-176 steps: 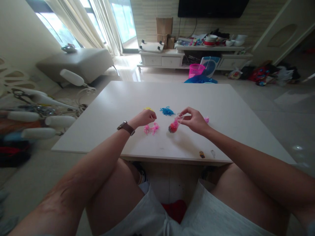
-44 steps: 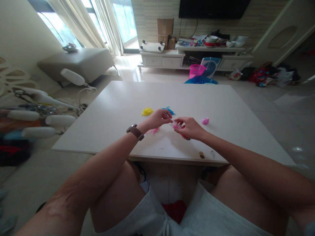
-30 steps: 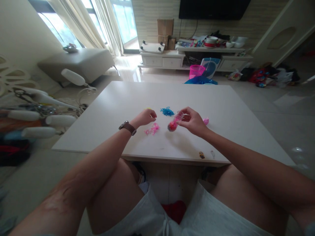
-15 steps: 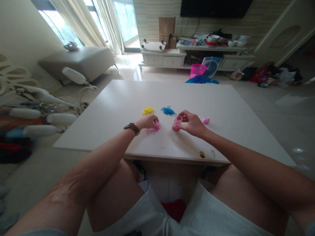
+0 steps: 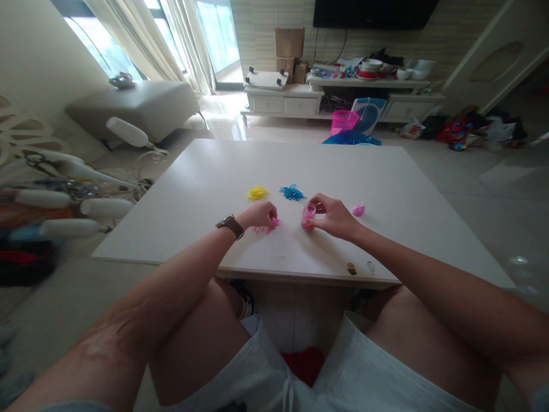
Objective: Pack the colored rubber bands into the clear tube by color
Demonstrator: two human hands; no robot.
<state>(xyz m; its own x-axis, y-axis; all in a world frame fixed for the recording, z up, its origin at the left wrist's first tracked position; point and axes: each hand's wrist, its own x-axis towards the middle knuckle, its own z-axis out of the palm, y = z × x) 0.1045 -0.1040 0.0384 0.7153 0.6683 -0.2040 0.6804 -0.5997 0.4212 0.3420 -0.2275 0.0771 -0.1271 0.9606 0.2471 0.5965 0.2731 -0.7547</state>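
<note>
My left hand (image 5: pixel 259 215), with a watch (image 5: pixel 230 225) on its wrist, is over a loose pile of pink rubber bands (image 5: pixel 266 229). Its fingertips are pinched together among the bands; how many are between them is hidden. A small clear jar (image 5: pixel 308 216) stands upright on the table, partly filled with pink bands. My right hand (image 5: pixel 333 214) grips the jar from its right side, thumb low at the front and fingers behind the rim. Beyond the hands lie a yellow pile of bands (image 5: pixel 257 193) and a blue pile of bands (image 5: pixel 292 193).
The white table (image 5: pixel 355 171) carries a bright pink lump (image 5: pixel 358 210) to the right of my right hand. A small cartoon-figure sticker (image 5: pixel 351 268) and a pale, clear piece (image 5: pixel 371 267) are near its front edge. A pink basket (image 5: pixel 344 122) stands beyond the table.
My left fingers have closed and lowered slightly at the pink pile. The jar stands a little more upright in my right hand.
</note>
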